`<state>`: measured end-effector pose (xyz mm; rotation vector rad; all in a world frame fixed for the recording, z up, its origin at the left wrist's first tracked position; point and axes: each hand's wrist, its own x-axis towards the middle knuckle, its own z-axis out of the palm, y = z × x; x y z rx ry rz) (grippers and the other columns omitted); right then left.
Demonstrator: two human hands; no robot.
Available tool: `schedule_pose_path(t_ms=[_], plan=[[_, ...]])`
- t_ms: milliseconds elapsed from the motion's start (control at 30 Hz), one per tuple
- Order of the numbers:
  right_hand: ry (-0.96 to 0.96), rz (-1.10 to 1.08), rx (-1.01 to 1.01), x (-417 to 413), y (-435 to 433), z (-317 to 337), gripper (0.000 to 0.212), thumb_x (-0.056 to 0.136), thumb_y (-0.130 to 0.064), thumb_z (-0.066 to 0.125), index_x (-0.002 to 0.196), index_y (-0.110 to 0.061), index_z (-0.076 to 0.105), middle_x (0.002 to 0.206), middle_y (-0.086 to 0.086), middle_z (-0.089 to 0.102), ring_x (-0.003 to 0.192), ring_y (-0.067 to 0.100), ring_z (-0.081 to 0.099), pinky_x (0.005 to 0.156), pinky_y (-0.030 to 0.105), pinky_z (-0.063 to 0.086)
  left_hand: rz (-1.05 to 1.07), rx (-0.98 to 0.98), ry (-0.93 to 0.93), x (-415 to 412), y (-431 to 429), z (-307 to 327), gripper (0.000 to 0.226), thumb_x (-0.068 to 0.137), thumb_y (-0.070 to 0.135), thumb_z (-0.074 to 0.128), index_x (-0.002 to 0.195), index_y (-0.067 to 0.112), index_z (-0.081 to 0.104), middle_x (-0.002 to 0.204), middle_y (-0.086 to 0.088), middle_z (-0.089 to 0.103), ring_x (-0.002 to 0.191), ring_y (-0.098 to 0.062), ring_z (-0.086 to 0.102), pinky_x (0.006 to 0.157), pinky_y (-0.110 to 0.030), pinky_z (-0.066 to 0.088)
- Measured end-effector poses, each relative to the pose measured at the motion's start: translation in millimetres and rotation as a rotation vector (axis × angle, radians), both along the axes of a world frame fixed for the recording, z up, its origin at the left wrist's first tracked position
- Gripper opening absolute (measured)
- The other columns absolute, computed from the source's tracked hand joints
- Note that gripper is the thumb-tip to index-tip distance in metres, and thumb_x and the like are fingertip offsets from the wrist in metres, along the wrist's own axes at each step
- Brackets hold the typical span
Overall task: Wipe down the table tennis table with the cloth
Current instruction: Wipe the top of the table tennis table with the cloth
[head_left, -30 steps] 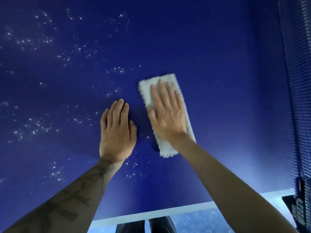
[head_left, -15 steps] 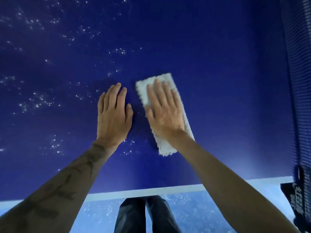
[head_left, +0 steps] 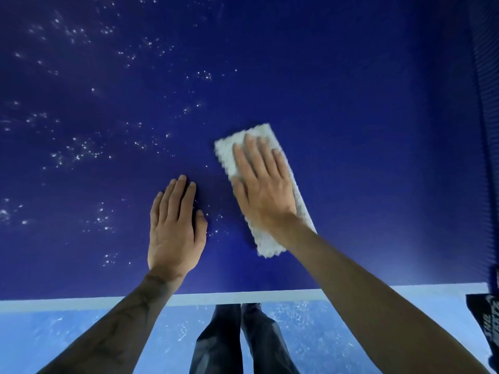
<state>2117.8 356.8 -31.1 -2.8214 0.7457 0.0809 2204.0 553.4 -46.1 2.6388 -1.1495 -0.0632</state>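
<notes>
1. Fingers of the right hand (head_left: 266, 195) lie straight and close together, pressing flat on a white, nubby rectangular cloth (head_left: 270, 247). Those of the left hand (head_left: 175, 233) are also straight, palm down on the bare table and holding nothing.
2. A deep blue table tennis table (head_left: 351, 103) fills most of the frame, and its white edge line (head_left: 243, 295) crosses the lower part.
3. A pale blue speckled floor (head_left: 67, 336) shows along the bottom, with dark trouser legs (head_left: 221, 344) at bottom centre.
4. A dark ribbed net (head_left: 486, 103) runs down the right edge of the frame.
5. The cloth lies slanted just right of centre on the table, near the left hand but not touching it.
6. Small white specks (head_left: 78, 152) scatter over the upper left and left of the table, and a few lie between the hands.
</notes>
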Motion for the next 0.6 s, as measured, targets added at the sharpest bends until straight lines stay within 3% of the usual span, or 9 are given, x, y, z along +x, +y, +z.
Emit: schedule_pose_path(t_ms=[67, 200, 333, 433, 533, 600], plan=[[0.002, 0.067, 0.003, -26, 0, -2, 0.065, 0.112, -0.044, 0.024, 0.171, -0.02, 0.014, 0.179, 0.006, 0.007, 0.166, 0.028, 0.003, 0.134, 0.049, 0.007, 0.002, -0.004, 0.0, 0, 0, 0, 0.055, 0.106, 0.027, 0.038, 0.154, 0.001, 0.046, 0.166, -0.015, 0.038, 0.155, -0.034, 0.034, 0.129, -0.052, 0.022], [0.044, -0.144, -0.039, -40, -48, 1, 0.064, 0.113, -0.044, 0.021, 0.172, -0.022, 0.01, 0.179, 0.005, 0.005, 0.166, 0.027, 0.001, 0.135, 0.046, 0.003, 0.017, -0.006, 0.0, -1, -2, 2, 0.054, 0.106, 0.026, 0.039, 0.154, 0.002, 0.046, 0.166, -0.015, 0.038, 0.156, -0.033, 0.033, 0.129, -0.051, 0.021], [-0.009, -0.292, -0.034, 2, -53, 0, 0.065, 0.114, -0.045, 0.021, 0.171, -0.017, 0.012, 0.179, 0.011, 0.008, 0.165, 0.032, 0.005, 0.134, 0.05, 0.005, 0.026, -0.011, 0.011, -1, -2, 1, 0.054, 0.106, 0.026, 0.038, 0.154, 0.003, 0.046, 0.166, -0.014, 0.038, 0.156, -0.032, 0.033, 0.13, -0.051, 0.021], [-0.029, -0.152, -0.034, 9, -6, -4, 0.065, 0.112, -0.042, 0.022, 0.171, -0.017, 0.013, 0.179, 0.01, 0.008, 0.165, 0.032, 0.005, 0.134, 0.051, 0.007, 0.03, -0.01, 0.01, 0, -1, 0, 0.055, 0.105, 0.025, 0.039, 0.154, 0.003, 0.046, 0.166, -0.014, 0.039, 0.155, -0.031, 0.033, 0.13, -0.049, 0.02], [-0.028, 0.09, -0.028, -34, 35, -7, 0.063, 0.113, -0.041, 0.027, 0.171, -0.018, 0.017, 0.179, 0.008, 0.01, 0.166, 0.03, 0.006, 0.134, 0.05, 0.011, 0.029, -0.014, 0.015, 0, -1, 1, 0.055, 0.104, 0.025, 0.039, 0.154, 0.003, 0.046, 0.166, -0.013, 0.038, 0.156, -0.031, 0.032, 0.13, -0.048, 0.018], [-0.004, 0.078, -0.015, -63, 28, -7, 0.063, 0.113, -0.043, 0.025, 0.171, -0.021, 0.016, 0.179, 0.005, 0.008, 0.166, 0.027, 0.004, 0.134, 0.049, 0.01, 0.03, -0.008, 0.038, 0, -1, 2, 0.056, 0.104, 0.026, 0.038, 0.155, 0.004, 0.045, 0.168, -0.013, 0.036, 0.157, -0.03, 0.03, 0.131, -0.048, 0.017]])
